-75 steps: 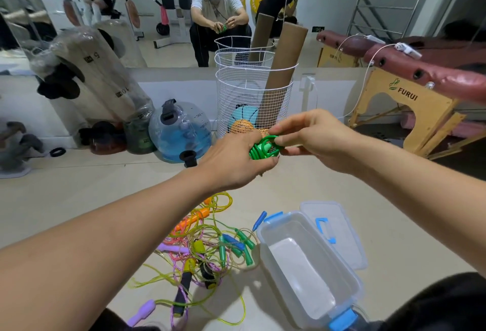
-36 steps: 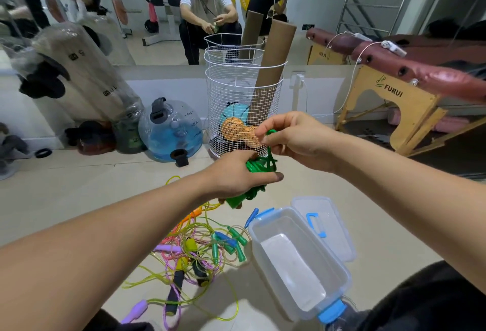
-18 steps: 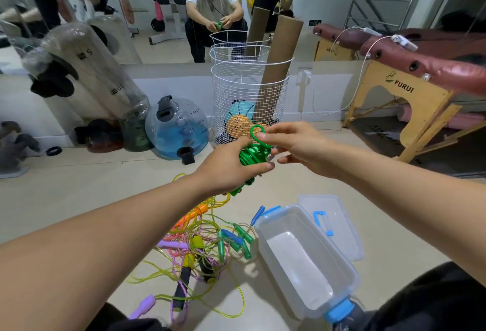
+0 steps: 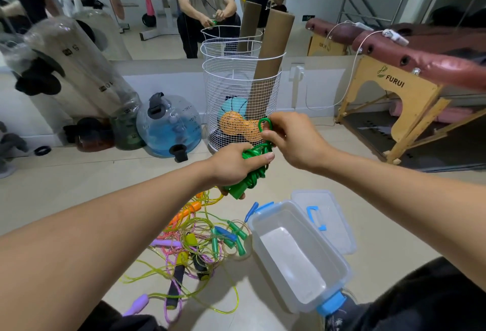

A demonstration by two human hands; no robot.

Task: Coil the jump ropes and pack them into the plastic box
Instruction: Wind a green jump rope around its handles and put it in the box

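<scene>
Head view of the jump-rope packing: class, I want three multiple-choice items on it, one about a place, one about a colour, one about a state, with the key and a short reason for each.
1. Where does the plastic box lie?
A. on the floor, right of the rope pile
B. inside the wire basket
C. on the massage table

2. What colour is the jump rope held in the hands?
A. purple
B. green
C. orange

3. In what state is the plastic box?
A. shut, with its lid clipped on
B. open and full of ropes
C. open, with no rope in it

Key: 1 A, it rests on the floor beside the rope pile. 2 B, the left hand grips a green bundle and the right hand pinches its loop. 3 C, the lid lies behind it and its bare bottom shows.
</scene>
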